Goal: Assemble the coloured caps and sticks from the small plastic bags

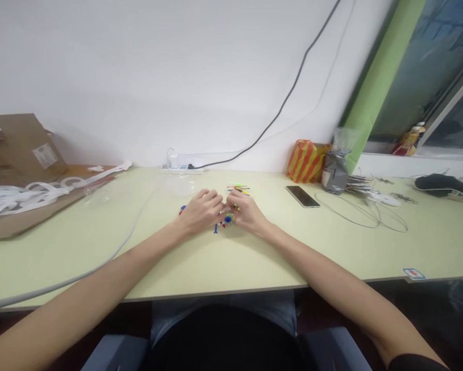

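Near the middle of the table, my left hand (202,210) and my right hand (247,210) meet fingertip to fingertip. Their fingers are curled round a small colourful plastic toy (228,220) with a round blue part. Most of it is hidden behind the fingers, so its exact kind does not show. A short blue plastic piece (216,229) points down towards me below the left fingers. Beside the left knuckles a blue and red round piece (183,209) peeks out. Thin plastic sticks (238,186) in green, red and yellow lie just beyond my right hand.
A phone (302,196) lies right of my hands, near a looped thin wire (364,219). Behind stand a red-yellow striped bag (304,162) and a grey wrapped box (335,172). A white cable (111,257) crosses the left side, near cardboard (26,147). A power strip (183,169) sits by the wall.
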`<state>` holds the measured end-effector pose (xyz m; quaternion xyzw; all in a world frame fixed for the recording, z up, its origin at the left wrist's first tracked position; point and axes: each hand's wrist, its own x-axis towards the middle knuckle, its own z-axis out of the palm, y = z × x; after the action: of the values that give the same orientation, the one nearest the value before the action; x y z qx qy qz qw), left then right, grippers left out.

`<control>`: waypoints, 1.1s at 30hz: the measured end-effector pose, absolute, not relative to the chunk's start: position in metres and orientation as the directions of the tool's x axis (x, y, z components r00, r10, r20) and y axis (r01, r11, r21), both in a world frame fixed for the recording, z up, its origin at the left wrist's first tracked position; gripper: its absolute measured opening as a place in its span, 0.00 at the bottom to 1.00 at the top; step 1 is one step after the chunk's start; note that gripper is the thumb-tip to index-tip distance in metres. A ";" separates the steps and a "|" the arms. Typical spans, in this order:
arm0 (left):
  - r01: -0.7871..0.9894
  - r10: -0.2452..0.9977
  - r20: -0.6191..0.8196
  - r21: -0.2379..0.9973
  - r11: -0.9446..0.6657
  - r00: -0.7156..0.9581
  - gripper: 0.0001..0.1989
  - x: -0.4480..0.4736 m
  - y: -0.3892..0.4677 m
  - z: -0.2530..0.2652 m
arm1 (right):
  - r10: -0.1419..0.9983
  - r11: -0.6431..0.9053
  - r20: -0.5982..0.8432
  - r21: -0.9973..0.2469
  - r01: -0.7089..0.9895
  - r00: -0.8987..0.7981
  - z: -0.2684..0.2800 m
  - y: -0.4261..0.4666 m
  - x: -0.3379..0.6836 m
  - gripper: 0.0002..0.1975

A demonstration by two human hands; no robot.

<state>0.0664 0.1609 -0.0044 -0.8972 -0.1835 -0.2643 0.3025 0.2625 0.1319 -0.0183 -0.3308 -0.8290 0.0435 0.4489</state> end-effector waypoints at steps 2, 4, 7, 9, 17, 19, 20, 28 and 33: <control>0.509 0.185 0.594 -0.440 -0.739 0.783 0.11 0.064 0.163 -0.002 | 0.579 0.780 0.717 -0.349 0.519 -0.388 -0.017 0.132 0.262 0.12; 0.543 0.192 0.623 -0.440 -0.715 0.758 0.09 0.063 0.164 0.002 | 0.549 0.799 0.744 -0.334 0.500 -0.381 -0.012 0.131 0.263 0.15; 0.568 0.177 0.655 -0.451 -0.689 0.735 0.08 0.063 0.161 0.008 | 0.536 0.812 0.779 -0.370 0.452 -0.325 -0.002 0.127 0.266 0.17; 0.554 0.154 0.652 -0.468 -0.689 0.742 0.07 0.063 0.158 0.010 | 0.561 0.801 0.779 -0.425 0.421 -0.281 0.002 0.125 0.266 0.12; 0.511 0.160 0.629 -0.428 -0.746 0.761 0.07 0.064 0.156 0.000 | 0.807 0.585 0.507 -0.758 0.288 -0.304 -0.012 0.135 0.262 0.10; 0.529 0.190 0.646 -0.383 -0.757 0.739 0.08 0.066 0.157 0.000 | 0.817 0.568 0.489 -0.773 0.282 -0.304 -0.010 0.141 0.268 0.09; 0.546 0.208 0.662 -0.355 -0.758 0.720 0.07 0.066 0.157 0.000 | 0.809 0.586 0.521 -0.752 0.303 -0.272 -0.008 0.145 0.273 0.09; 0.769 0.469 0.673 -0.240 -0.593 0.572 0.18 0.030 0.199 0.002 | 0.718 0.348 0.678 -0.546 0.762 0.157 -0.014 0.188 0.367 0.08; 0.871 0.655 0.590 -0.202 -0.447 0.472 0.23 -0.009 0.235 -0.014 | 0.840 0.170 0.519 -0.530 0.831 0.159 -0.042 0.204 0.380 0.07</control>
<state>-0.0089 0.2350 -0.0136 -0.8217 -0.4643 -0.2196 0.2469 0.3798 0.2040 -0.0425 -0.6441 -0.6484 0.0054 0.4058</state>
